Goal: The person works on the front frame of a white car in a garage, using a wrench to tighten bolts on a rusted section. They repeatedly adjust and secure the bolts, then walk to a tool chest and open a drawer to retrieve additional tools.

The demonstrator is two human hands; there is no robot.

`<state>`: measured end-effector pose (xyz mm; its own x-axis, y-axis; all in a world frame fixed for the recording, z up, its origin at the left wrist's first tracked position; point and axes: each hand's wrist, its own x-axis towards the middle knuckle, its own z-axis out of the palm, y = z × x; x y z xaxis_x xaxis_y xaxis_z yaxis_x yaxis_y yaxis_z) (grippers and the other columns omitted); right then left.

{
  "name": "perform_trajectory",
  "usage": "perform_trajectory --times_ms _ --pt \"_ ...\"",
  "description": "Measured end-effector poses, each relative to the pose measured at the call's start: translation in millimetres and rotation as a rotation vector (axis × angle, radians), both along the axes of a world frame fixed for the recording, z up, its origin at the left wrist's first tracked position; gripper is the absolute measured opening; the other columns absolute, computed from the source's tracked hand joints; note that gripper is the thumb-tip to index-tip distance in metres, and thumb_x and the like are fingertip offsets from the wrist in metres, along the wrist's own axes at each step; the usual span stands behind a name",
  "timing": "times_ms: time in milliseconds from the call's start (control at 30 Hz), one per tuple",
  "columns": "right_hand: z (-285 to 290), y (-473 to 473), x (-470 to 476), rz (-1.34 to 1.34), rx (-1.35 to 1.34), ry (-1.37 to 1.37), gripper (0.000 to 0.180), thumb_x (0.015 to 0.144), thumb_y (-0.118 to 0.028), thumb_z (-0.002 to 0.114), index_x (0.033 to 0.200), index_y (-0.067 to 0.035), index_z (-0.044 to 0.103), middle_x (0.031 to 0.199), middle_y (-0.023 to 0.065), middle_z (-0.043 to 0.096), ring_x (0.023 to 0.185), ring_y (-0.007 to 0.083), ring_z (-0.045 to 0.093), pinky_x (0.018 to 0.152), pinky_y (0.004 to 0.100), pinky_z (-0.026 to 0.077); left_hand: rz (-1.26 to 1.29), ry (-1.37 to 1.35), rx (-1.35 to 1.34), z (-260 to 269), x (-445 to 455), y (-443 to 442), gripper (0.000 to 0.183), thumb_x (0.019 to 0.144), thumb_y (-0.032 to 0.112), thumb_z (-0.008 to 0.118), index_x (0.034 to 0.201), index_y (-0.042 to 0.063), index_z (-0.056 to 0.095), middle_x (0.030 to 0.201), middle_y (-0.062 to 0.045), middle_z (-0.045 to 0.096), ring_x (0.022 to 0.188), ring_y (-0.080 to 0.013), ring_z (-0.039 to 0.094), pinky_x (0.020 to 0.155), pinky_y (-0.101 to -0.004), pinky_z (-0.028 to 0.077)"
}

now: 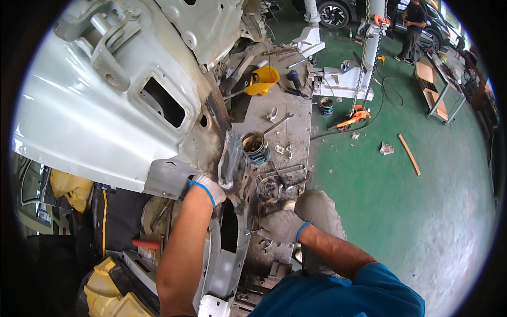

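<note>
My left hand, in a knit glove with a blue cuff, rests at the inner edge of a white car body panel, by its grey lower corner. Its fingers are hidden behind the metal, so its hold cannot be told. My right hand, gloved the same way, is closed around a metal wrench whose head points left to the edge of the car's sill frame. Scorched, bare metal runs down the body seam above both hands.
On the steel bench platform are an open paint can, wrenches, a yellow helmet-like item and metal clamps. An orange chain hoist lies on the green floor. A person stands far back beside a tool cart.
</note>
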<state>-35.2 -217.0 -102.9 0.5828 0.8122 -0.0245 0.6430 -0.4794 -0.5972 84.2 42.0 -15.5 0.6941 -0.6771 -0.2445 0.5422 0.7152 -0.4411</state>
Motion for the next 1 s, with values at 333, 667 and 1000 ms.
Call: perform_trajectory --times_ms 333,667,1000 --pt "8.4 -2.4 0.5 0.013 -0.046 0.028 0.040 0.099 -0.044 0.062 0.092 -0.006 0.072 0.086 0.0191 0.074 0.086 0.0420 0.074 0.078 0.0569 0.058 0.163 -0.401 1.339 21.7 -17.7 -34.4 0.056 0.112 0.052 0.043 0.153 0.016 0.054 0.153 -0.007 0.059 0.140 -0.0283 0.052 0.121 -0.0443 0.040" --pt "1.0 -2.1 0.3 0.000 0.004 0.012 0.040 0.099 -0.044 0.062 0.090 -0.006 0.072 0.086 0.0188 0.073 0.086 0.0421 0.074 0.078 0.0565 0.059 -0.389 -0.990 2.339 14.5 -46.5 -13.3 0.043 0.109 0.043 0.055 0.138 0.014 0.069 0.136 -0.007 0.072 0.122 -0.0283 0.066 0.103 -0.0394 0.055" --pt "6.5 -4.3 2.1 0.008 0.013 0.045 0.036 0.097 -0.041 0.063 0.092 -0.007 0.073 0.088 0.0187 0.073 0.087 0.0419 0.073 0.078 0.0572 0.058 -1.825 -1.297 3.832 26.0 -98.8 -23.9 0.018 0.100 0.020 0.060 0.102 0.006 0.072 0.089 -0.012 0.074 0.078 -0.0291 0.071 0.077 -0.0394 0.057"
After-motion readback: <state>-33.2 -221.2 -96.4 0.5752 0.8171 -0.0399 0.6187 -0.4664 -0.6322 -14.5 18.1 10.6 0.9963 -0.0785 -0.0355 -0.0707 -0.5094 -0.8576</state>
